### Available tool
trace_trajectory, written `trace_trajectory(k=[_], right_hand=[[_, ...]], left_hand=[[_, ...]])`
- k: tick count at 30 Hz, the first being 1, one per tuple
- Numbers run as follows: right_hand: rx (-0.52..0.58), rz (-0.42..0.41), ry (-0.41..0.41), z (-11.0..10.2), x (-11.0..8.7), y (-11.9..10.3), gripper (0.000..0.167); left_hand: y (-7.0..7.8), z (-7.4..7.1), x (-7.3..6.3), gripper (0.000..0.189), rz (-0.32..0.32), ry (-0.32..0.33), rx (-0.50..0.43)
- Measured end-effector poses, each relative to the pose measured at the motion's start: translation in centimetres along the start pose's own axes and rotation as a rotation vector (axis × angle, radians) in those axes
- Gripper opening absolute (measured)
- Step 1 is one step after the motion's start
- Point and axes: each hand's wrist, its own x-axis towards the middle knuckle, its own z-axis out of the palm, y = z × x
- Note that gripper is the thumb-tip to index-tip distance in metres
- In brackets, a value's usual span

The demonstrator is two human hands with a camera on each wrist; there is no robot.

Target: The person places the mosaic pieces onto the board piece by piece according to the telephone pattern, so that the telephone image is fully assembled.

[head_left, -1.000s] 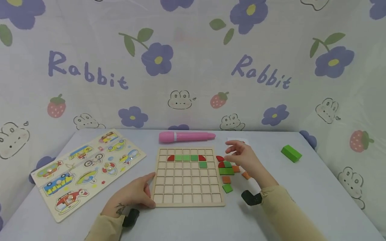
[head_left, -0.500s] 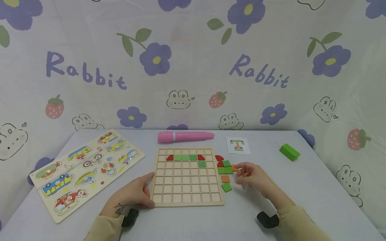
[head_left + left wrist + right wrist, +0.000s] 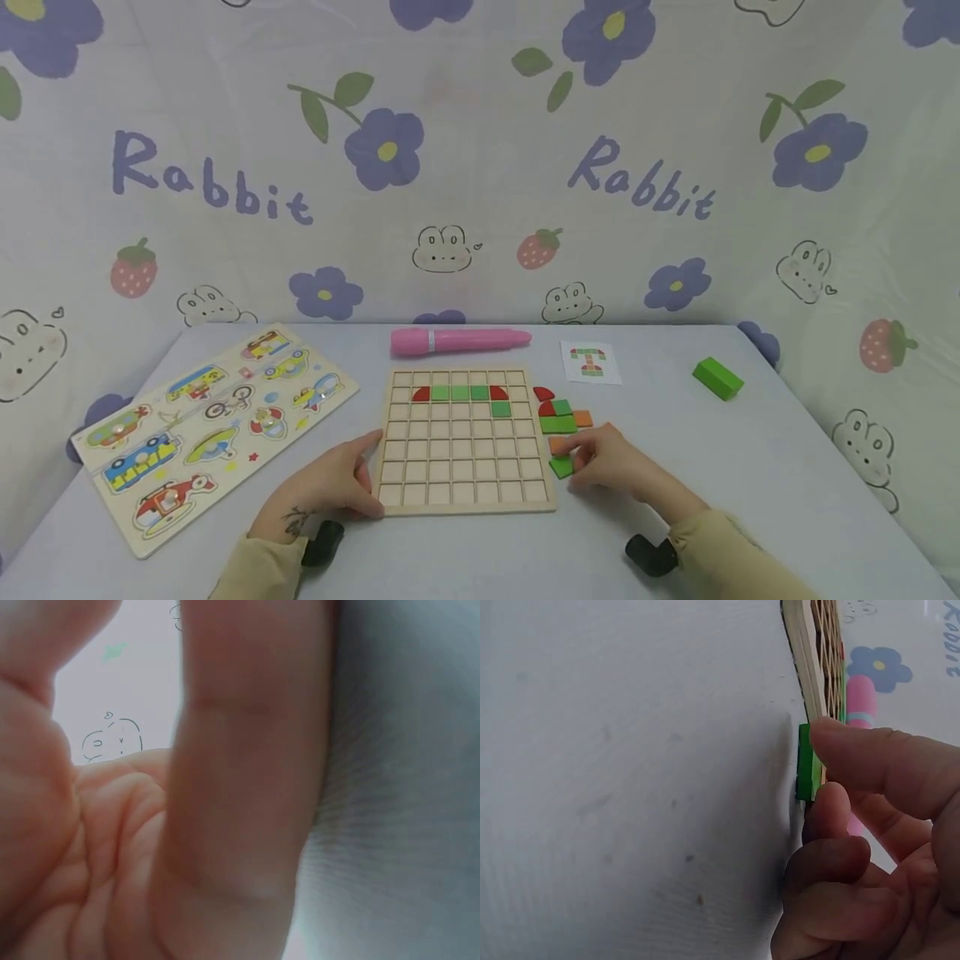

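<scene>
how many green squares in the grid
4 in the grid: three green squares in a row between two red pieces, the fourth directly below the right red one.

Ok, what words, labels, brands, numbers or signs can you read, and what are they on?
"Rabbit": left part of the backdrop, head view.
"Rabbit": right part of it, head view.
Sideways lettering on it, right wrist view: too blurred and cut off to read.
White card and vehicle puzzle board: no readable text.
</scene>
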Motion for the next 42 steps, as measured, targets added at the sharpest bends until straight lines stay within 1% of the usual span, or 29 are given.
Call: trace_trajectory(k=[4,7,14,17,19,22,25,28,30,33,37,39,42], right_hand=[[-0.026,0.067,0.021,0.5,0.2,-0.2,0.034],[-0.037,0.083,0.028,0.7,0.2,-0.2,0.031],[-0.052,0.042,0.024,0.4,0.0,-0.2,0.026],[-0.057,0.036,0.065,0.1,0.0,-0.5,0.024],[-0.037,0.018,0.096,-0.2,0.2,-0.7,0.023],[0.051,-0.034,0.131,-0.6,0.6,-1.4,0.024],[0.185,-0.097,0.146,-0.7,1.0,-2.5,0.027],[0.324,-0.149,0.159,-0.2,1.4,-3.8,0.029],[0.396,-0.181,0.158,0.3,1.8,-4.7,0.030],[0.501,-0.220,0.126,1.3,2.6,-6.0,0.031],[0.620,-0.266,0.057,2.7,3.8,-7.5,0.031],[0.666,-0.291,0.029,3.4,4.5,-8.2,0.030],[0.697,-0.311,0.013,4.5,5.4,-9.3,0.030]], left_hand=[[0.0,0.0,0.0,0.106,0.004,-0.006,-0.007],[0.0,0.0,0.0,0.106,0.005,-0.009,-0.017],[0.1,-0.1,0.0,0.106,-0.001,-0.003,-0.023],[0.1,0.0,0.0,0.106,-0.008,-0.001,-0.027],[0.1,0.0,0.0,0.106,-0.014,0.002,-0.027],[0.1,0.1,-0.1,0.106,-0.013,0.005,-0.021],[0.1,0.0,-0.1,0.106,-0.012,0.007,-0.020],[0.1,0.0,-0.1,0.106,-0.007,0.006,-0.019],[0.0,0.0,-0.1,0.106,-0.002,0.003,-0.019],[-0.1,0.0,-0.2,0.107,0.010,-0.002,-0.015],[-0.2,0.0,-0.1,0.107,0.020,-0.003,-0.006],[-0.2,0.0,-0.1,0.106,0.022,-0.004,-0.002],[-0.2,-0.1,-0.1,0.106,0.021,-0.006,0.004]])
